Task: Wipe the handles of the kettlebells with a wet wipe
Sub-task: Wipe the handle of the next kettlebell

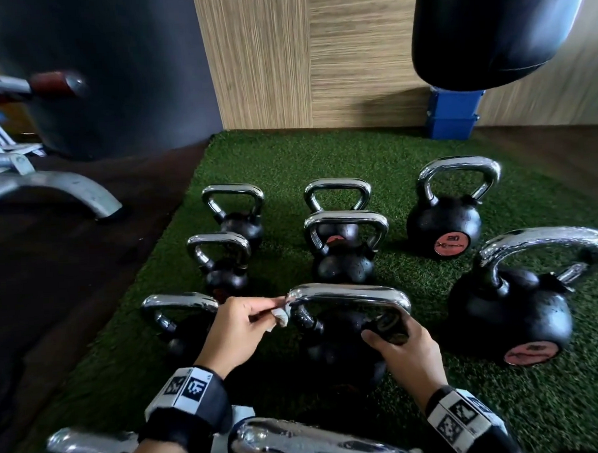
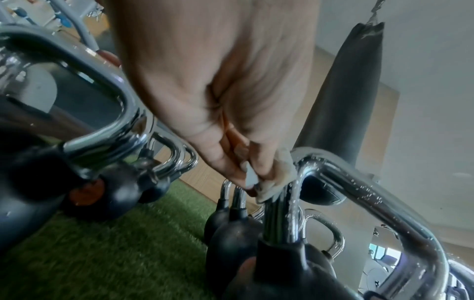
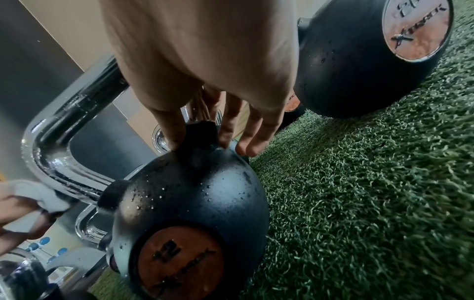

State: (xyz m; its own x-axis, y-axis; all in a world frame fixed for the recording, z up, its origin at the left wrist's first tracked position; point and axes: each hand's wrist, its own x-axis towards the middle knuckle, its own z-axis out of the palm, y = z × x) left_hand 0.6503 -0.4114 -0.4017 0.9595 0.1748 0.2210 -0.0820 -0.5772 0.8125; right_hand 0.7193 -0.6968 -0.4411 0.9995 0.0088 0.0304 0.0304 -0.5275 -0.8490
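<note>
Several black kettlebells with chrome handles stand on green turf (image 1: 288,165). The nearest middle kettlebell (image 1: 344,358), marked 12 (image 3: 179,261), has a wet chrome handle (image 1: 348,294). My left hand (image 1: 247,326) pinches a small white wet wipe (image 1: 280,317) against the handle's left bend; the left wrist view shows the wipe (image 2: 278,178) pressed on the chrome upright (image 2: 279,215). My right hand (image 1: 395,345) grips the handle's right leg where it meets the ball; in the right wrist view its fingers (image 3: 231,130) curl round that black stub.
A larger kettlebell (image 1: 510,313) stands close on the right, another (image 1: 445,226) behind it. Smaller ones (image 1: 224,264) sit in rows to the left and behind. More chrome handles (image 1: 300,442) lie at the bottom edge. A punching bag (image 1: 498,29) hangs at upper right, a bench frame (image 1: 49,182) at left.
</note>
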